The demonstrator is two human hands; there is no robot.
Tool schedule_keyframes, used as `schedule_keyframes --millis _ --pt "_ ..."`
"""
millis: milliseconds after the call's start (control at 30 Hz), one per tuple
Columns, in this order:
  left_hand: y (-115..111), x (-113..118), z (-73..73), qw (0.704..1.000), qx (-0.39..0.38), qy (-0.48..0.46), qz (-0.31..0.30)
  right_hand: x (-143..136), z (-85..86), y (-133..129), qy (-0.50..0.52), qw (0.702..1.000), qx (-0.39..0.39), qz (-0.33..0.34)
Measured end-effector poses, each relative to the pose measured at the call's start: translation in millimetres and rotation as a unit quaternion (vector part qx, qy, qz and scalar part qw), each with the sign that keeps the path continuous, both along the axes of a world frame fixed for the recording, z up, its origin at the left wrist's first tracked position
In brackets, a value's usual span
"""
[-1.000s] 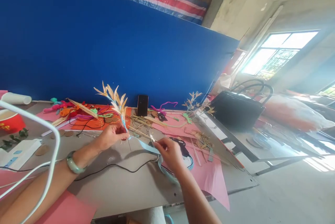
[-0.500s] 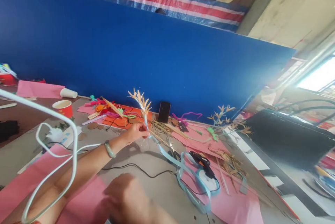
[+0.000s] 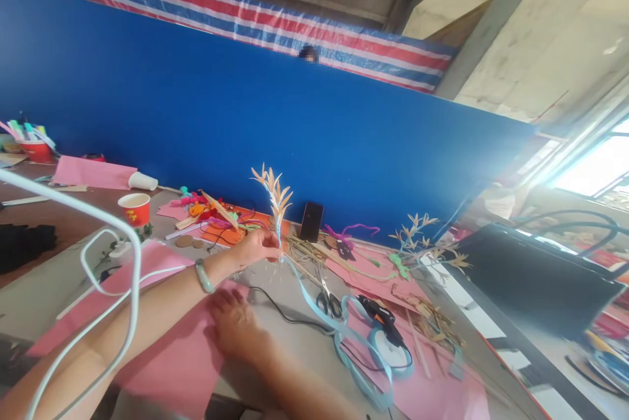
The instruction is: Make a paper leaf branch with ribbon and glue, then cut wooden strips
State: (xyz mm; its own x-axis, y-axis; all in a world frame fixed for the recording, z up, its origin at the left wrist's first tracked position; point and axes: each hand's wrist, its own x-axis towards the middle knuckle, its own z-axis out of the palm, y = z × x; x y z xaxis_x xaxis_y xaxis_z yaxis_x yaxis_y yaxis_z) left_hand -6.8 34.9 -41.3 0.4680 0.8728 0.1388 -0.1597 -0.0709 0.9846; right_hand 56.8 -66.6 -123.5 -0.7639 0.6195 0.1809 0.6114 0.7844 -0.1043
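My left hand (image 3: 259,247), a bangle on its wrist, pinches the stem of an artificial plant sprig (image 3: 276,194) with pale orange leaves and holds it upright. Light-blue ribbon (image 3: 309,299) runs from the stem base down to a ribbon roll (image 3: 393,349) on the right. My right hand (image 3: 238,325) lies on a sheet of pink paper (image 3: 171,367), its somewhat blurred fingers stretched out over the paper. Scissors with dark handles (image 3: 328,302) and a black glue gun (image 3: 381,318) rest near the ribbon.
A white cable (image 3: 135,276) loops across the left foreground. Behind the table stands a blue panel (image 3: 221,112), with a phone (image 3: 311,222) leaning on it. A red paper cup (image 3: 134,209), craft scraps and another leafy sprig (image 3: 417,236) are around. A black bag-like object (image 3: 535,276) sits right.
My right hand has moved forward from the near edge onto the pink paper, and the paper now reaches farther across the table. My left hand still holds the sprig. The view has tilted slightly up.
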Motion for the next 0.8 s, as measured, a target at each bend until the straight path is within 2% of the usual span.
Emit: schedule_keyframes --millis 67,133,200,267,333,400,500,600,733,800 --pt "-5.5 -4.2 -7.8 1.0 0.004 0.001 0.02 7.7 4.9 2.2 -0.004 1.0 0.006 -0.02" --pt "-9.8 -8.3 -18.3 0.998 0.0 -0.011 0.054 20.3 10.3 -5.3 0.008 1.0 0.02 -0.005" --pt "-12.3 -11.8 -30.2 0.997 -0.008 -0.022 0.078 40.8 16.7 -18.1 0.049 0.998 0.039 0.013" --pt "-13.0 -14.0 -41.7 0.995 -0.026 -0.024 0.091 70.2 25.6 -29.0 0.111 0.991 0.067 -0.029" --pt "-12.9 -15.1 -50.9 0.995 -0.034 -0.023 0.093 106.2 37.4 -32.0 0.147 0.975 0.097 -0.134" --pt "-13.0 -15.4 -56.1 0.995 -0.042 -0.013 0.093 142.7 50.2 -25.4 0.125 0.944 0.092 -0.29" --pt "-15.2 -15.8 -57.3 0.996 -0.038 -0.012 0.083 183.0 62.0 -4.8 -0.027 0.884 -0.02 -0.467" --pt "-18.6 -16.2 -57.2 0.997 -0.028 -0.017 0.074 196.6 57.5 14.3 -0.083 0.854 -0.07 -0.509" --pt "-20.9 -16.3 -61.7 0.997 -0.025 -0.02 0.065 190.7 42.2 27.4 -0.11 0.843 -0.091 -0.518" --pt "-20.9 -16.4 -63.6 0.997 -0.026 -0.035 0.058 187.9 39.9 30.1 -0.115 0.839 -0.095 -0.523"
